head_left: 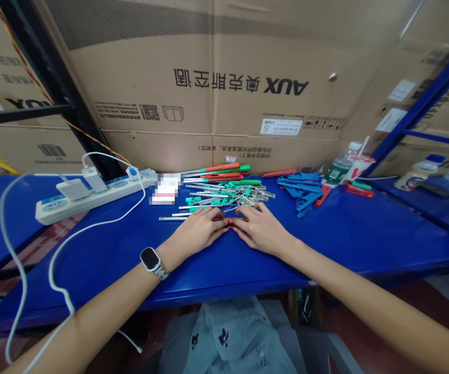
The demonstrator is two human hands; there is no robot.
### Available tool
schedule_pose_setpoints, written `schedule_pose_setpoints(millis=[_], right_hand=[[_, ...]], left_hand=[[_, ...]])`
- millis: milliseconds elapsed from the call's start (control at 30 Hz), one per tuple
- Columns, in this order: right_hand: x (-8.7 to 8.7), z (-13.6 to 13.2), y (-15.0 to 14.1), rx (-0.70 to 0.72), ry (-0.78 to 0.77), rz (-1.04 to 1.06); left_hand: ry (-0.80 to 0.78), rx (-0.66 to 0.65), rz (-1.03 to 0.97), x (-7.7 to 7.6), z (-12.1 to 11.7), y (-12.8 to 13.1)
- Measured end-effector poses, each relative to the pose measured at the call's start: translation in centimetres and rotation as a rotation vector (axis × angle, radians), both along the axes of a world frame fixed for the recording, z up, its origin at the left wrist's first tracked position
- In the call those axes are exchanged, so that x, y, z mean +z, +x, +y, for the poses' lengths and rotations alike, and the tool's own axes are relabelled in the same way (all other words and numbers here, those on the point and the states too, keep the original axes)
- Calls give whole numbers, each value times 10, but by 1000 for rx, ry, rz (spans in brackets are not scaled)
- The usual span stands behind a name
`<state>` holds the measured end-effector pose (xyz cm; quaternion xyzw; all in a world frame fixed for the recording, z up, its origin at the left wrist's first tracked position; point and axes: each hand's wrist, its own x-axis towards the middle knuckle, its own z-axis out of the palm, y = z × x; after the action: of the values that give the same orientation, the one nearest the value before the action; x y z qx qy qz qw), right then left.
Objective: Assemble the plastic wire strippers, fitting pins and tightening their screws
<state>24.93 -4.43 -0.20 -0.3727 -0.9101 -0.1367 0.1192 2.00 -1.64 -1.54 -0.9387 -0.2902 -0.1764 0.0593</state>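
Note:
Both of my hands meet at the middle of the blue table, with their fingertips on one small red plastic piece (pixel 230 223). My left hand (pixel 204 226), with a watch on its wrist, pinches the piece from the left. From the right, my right hand (pixel 261 228) closes its fingers on it; most of the piece is hidden. Just beyond the fingers lies a loose pile of slim metal rods with green plastic parts (pixel 224 196). Behind that pile rest several long tools with orange and green handles (pixel 224 169).
Blue plastic pieces (pixel 300 189) are heaped at the right. Beyond them stand a water bottle (pixel 337 170) and a red-and-white cup (pixel 358 167). A white power strip (pixel 49 210) with a trailing cable (pixel 55 259) lies left. A large cardboard box (pixel 208 57) walls the back.

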Motion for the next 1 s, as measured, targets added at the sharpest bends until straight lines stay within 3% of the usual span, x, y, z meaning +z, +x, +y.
schedule_pose_setpoints(millis=[200, 300, 567, 767, 1000], right_hand=[[5, 5, -3, -58, -228, 243], [8, 7, -4, -67, -278, 267], [9, 3, -1, -60, -214, 238], [5, 3, -3, -60, -225, 300], [6, 13, -2, -55, -247, 470]], left_hand=[[-80, -37, -138, -3, 4, -1], [-142, -36, -182, -3, 6, -1], [-268, 93, -271, 0, 4, 0], [-312, 76, -294, 0, 4, -2], [-174, 119, -351, 13, 2, -4]])
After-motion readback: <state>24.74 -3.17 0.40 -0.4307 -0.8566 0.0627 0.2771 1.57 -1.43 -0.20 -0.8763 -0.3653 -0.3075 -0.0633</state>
